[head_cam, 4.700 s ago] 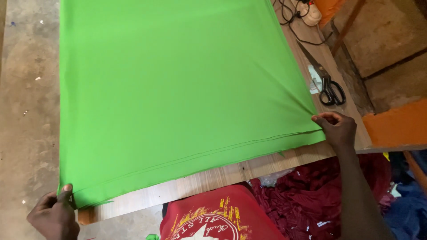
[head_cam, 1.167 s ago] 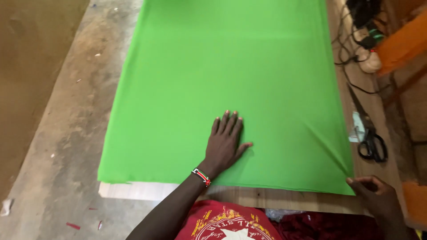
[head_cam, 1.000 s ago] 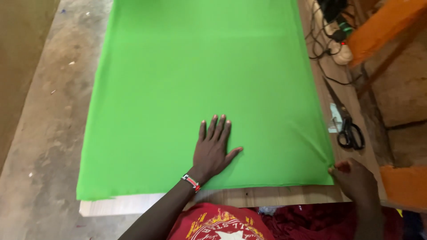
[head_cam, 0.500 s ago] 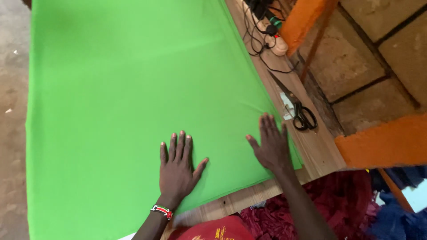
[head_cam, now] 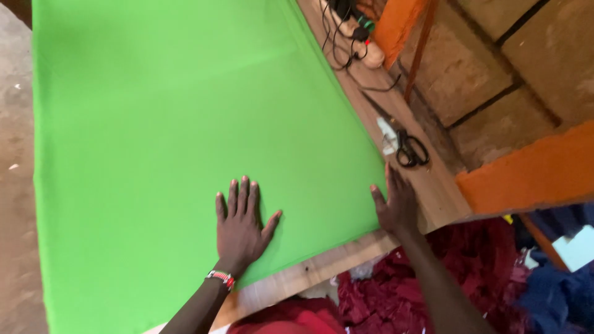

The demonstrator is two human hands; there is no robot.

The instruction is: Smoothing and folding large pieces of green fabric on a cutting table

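Note:
A large bright green cloth [head_cam: 173, 130] lies spread flat over a wooden table [head_cam: 427, 185]. My left hand [head_cam: 241, 226] rests palm down on the cloth near its front edge, fingers spread, a beaded band on the wrist. My right hand [head_cam: 396, 204] lies flat at the cloth's front right corner, partly on the bare wood, fingers apart. Neither hand holds anything.
Black-handled scissors [head_cam: 405, 145] lie on the wood strip right of the cloth. Cables and a power strip [head_cam: 352, 37] sit at the far right. An orange post [head_cam: 396, 25], an orange beam [head_cam: 526, 173] and a brick wall stand to the right. Dark red fabric [head_cam: 396, 291] is heaped below the table edge.
The view has swung right. My right hand slid outward to the cloth's right corner. Earlier both hands gripped the cloth's front corners; now both lie flat.

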